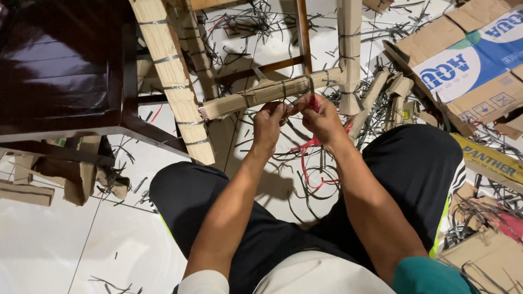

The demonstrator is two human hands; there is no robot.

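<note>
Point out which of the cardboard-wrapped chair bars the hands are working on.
The horizontal wrapped rung, lying crosswise just above both hands. The left hand and right hand meet beneath it holding red strap; the other wrapped legs stand untouched.

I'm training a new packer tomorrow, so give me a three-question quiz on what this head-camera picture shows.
1. True or false: the cardboard-wrapped crossbar lies flat on the floor.
2. Which colour is the strap hanging from the right hand? A) red B) green C) white
3. What binds the cardboard on the wrapped leg left of the left hand?

Key:
1. False: it spans between wrapped uprights, above the white tiled floor.
2. A.
3. Narrow straps circling it at intervals.
</note>
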